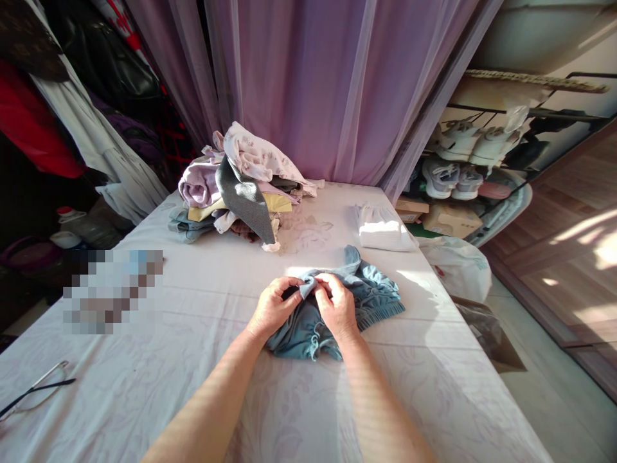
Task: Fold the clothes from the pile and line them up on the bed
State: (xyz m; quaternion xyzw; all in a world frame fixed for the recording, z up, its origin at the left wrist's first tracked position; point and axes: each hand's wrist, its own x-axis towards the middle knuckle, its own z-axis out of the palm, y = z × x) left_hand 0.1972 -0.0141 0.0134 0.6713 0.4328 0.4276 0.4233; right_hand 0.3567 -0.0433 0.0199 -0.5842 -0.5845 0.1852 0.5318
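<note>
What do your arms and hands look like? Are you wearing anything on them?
The left hand and right hand are bare, with no gloves, and no ring or watch shows. The left forearm and right forearm are bare too, with no sleeves in view.

Dusty-blue cotton shorts point(337, 315), plain, paler at the turned edge. Pale lilac sheet point(144, 392) under them, tone-on-tone floral print. Pile behind: white garment point(255, 154) with small pink flowers, dark grey ribbed piece point(243, 199), plain lilac garment point(198, 185), pale yellow garment point(274, 203). Folded white cloth point(383, 228) right. Sheer mauve curtain point(308, 83) behind.
</note>
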